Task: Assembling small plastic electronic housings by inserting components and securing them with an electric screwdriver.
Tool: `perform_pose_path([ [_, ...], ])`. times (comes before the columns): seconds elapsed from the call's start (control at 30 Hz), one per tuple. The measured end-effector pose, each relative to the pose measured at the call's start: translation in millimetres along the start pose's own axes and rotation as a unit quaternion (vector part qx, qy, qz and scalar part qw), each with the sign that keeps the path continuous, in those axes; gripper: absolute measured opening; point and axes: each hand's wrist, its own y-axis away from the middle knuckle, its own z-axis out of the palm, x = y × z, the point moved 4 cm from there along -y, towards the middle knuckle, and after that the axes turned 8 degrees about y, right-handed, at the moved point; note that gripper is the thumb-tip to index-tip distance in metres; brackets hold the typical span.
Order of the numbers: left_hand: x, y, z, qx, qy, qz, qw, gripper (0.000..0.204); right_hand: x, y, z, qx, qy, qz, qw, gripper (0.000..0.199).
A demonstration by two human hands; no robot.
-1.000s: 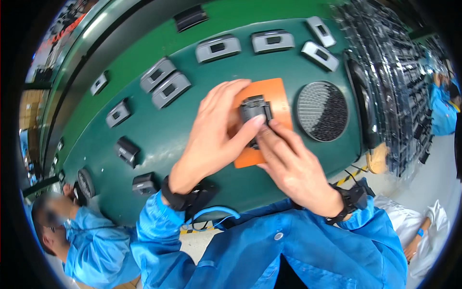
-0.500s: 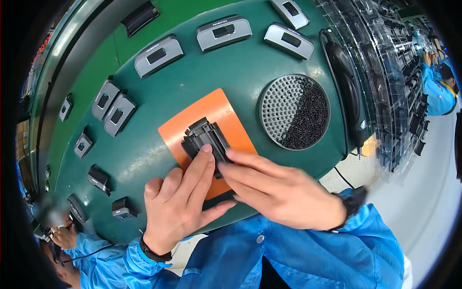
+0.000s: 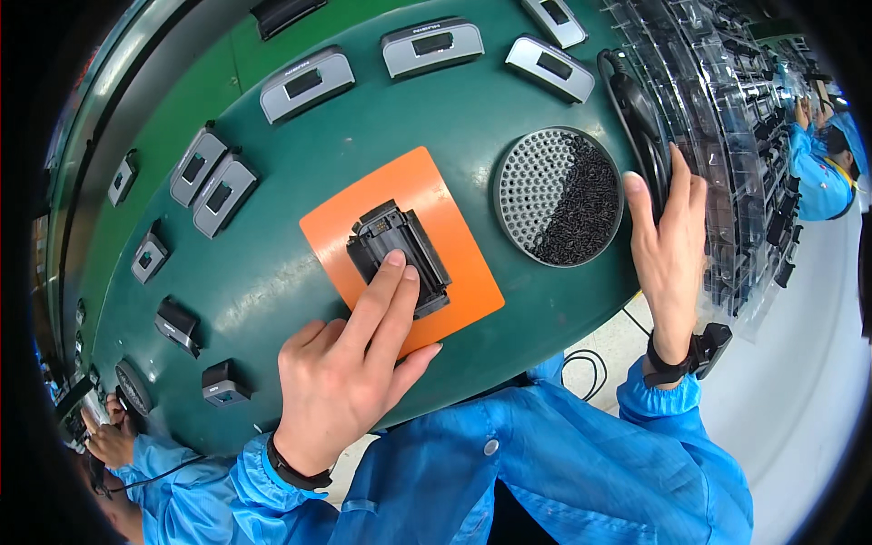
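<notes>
Black part (image 3: 400,256) is being pinned on the orange mat (image 3: 454,227) by two extended fingers of the left hand (image 3: 350,372), long axis running far-left to near-right; right hand (image 3: 668,245) is lying open far right, possibly touching the black tool (image 3: 640,118).

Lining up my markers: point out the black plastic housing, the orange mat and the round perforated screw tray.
black plastic housing (image 3: 389,238): head view, upper face.
orange mat (image 3: 465,283): head view, bare right part.
round perforated screw tray (image 3: 531,177): head view, empty left side.

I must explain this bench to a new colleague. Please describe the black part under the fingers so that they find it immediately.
On the green table lies one orange mat. The black boxy part lies on it, under the left hand fingertips. Unlike the grey housings around it, it is black and alone on orange.
</notes>
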Motion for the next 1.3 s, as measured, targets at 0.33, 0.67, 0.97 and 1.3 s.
perform_pose_path([
  [0.33, 22, -2, 13, 0.017, -0.026, -0.098, 0.995, 0.064, 18, -23, -28, -0.024, -0.2, -0.026, 0.979, 0.043],
  [0.67, -16, 0, 22, 0.012, 0.053, 0.028, 0.998, 0.07, -70, -41, -86, 0.1, -0.729, -0.387, 0.556, 0.072],
  [0.97, -18, 0, 17, -0.008, 0.06, 0.035, 0.998, 0.073, -92, -70, -43, -0.122, -0.719, -0.335, 0.597, 0.027],
  [1.3, -25, 0, 23, 0.021, 0.069, 0.027, 0.997, 0.066, -96, -67, -23, -0.133, -0.72, -0.318, 0.602, 0.026],
])
